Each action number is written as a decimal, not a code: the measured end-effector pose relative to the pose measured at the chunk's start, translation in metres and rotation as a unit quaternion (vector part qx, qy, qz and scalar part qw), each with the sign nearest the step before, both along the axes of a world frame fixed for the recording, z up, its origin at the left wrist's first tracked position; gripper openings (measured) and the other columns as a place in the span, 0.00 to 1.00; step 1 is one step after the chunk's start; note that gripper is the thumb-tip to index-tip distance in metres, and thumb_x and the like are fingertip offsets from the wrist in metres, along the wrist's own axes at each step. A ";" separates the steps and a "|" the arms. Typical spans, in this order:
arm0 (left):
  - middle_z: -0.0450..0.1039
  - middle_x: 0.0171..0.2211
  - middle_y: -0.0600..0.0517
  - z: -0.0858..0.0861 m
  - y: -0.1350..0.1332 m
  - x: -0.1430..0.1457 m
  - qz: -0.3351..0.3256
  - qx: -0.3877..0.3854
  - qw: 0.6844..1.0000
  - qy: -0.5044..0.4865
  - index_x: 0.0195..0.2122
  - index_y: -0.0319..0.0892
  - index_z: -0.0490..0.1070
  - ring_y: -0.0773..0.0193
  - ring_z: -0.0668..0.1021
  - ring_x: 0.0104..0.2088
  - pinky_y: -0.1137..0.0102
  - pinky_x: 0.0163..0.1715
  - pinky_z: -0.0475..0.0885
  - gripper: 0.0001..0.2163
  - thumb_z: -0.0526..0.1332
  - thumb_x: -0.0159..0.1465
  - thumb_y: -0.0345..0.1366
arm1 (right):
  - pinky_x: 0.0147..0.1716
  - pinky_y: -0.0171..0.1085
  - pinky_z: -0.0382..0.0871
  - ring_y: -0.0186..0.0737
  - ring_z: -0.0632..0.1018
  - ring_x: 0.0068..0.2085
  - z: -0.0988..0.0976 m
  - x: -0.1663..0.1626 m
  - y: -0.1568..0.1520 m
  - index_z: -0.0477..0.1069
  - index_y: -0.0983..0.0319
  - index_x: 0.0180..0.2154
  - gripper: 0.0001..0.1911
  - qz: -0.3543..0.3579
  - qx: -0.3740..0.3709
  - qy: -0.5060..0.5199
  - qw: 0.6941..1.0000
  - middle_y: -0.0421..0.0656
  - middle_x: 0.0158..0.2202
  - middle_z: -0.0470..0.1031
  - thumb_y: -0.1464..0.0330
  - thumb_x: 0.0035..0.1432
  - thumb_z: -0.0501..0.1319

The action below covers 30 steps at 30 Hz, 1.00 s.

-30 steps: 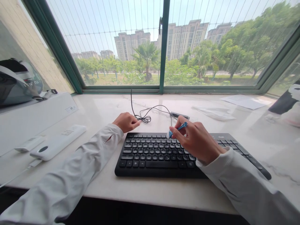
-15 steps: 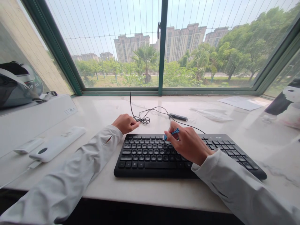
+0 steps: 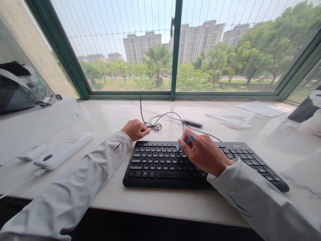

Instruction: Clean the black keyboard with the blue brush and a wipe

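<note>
Blue and slim, a small brush [image 3: 179, 147] sits clamped between the thumb and fingers [image 3: 188, 134] of a person's right hand [image 3: 207, 150], its pale tip at the upper rows of a black keyboard [image 3: 173, 175]; whether the tip touches the keys is too small to tell. The brush juts leftward from the fingers, its long axis slanting from the tip at lower left to the upper right, oblique to the keyboard's own length, which runs roughly along the near edge of the pale surface [image 3: 117, 204]. Right is plainly the nearer hand to those keys. The left hand [image 3: 135, 130] sits just past the keyboard's far left corner, fingers curled, its thumb beside a looped black cable [image 3: 155, 127]; whether they grip anything cannot be told. Beyond the right hand, a dark pen-like object [image 3: 192, 124] lies between the keyboard and the surface's far edge.
</note>
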<state>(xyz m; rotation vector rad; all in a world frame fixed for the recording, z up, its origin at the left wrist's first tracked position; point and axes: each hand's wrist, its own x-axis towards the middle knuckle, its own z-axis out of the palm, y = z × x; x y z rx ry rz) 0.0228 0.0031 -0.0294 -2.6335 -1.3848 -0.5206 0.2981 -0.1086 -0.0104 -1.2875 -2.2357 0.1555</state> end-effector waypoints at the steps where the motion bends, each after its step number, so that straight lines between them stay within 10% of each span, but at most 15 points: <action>1: 0.47 0.12 0.59 0.000 0.000 0.000 0.000 0.000 1.000 0.000 0.11 0.42 0.68 0.70 0.49 0.19 0.70 0.24 0.48 0.23 0.54 0.62 0.44 | 0.26 0.34 0.57 0.38 0.76 0.24 0.000 0.000 -0.001 0.58 0.58 0.32 0.08 0.001 0.002 -0.003 1.000 0.38 0.22 0.74 0.66 0.66 0.52; 30: 0.45 0.12 0.59 0.001 -0.001 0.001 -0.006 -0.008 1.000 -0.018 0.10 0.41 0.66 0.70 0.49 0.19 0.69 0.24 0.46 0.23 0.55 0.61 0.43 | 0.25 0.34 0.54 0.34 0.66 0.22 0.011 0.006 -0.002 0.59 0.59 0.33 0.08 0.029 0.030 -0.048 0.998 0.36 0.21 0.67 0.66 0.67 0.51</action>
